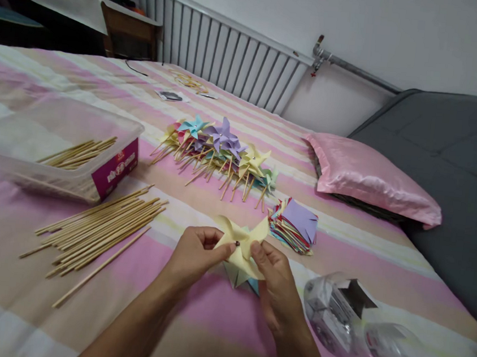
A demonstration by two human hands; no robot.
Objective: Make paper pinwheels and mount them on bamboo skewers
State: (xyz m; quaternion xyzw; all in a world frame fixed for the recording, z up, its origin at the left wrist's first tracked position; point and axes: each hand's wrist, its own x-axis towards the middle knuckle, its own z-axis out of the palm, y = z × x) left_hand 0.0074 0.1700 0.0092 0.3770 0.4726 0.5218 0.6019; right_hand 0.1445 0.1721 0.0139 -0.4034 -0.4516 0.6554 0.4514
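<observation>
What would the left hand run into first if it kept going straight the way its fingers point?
The left hand points right, toward the yellow paper pinwheel it already pinches. Straight on, it would likely meet the right hand gripping the pinwheel's other side, though depth is hard to judge.

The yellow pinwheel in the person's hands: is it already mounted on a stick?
No. The yellow pinwheel is pinched between the left hand and right hand with no stick; the loose sticks lie apart.
</observation>
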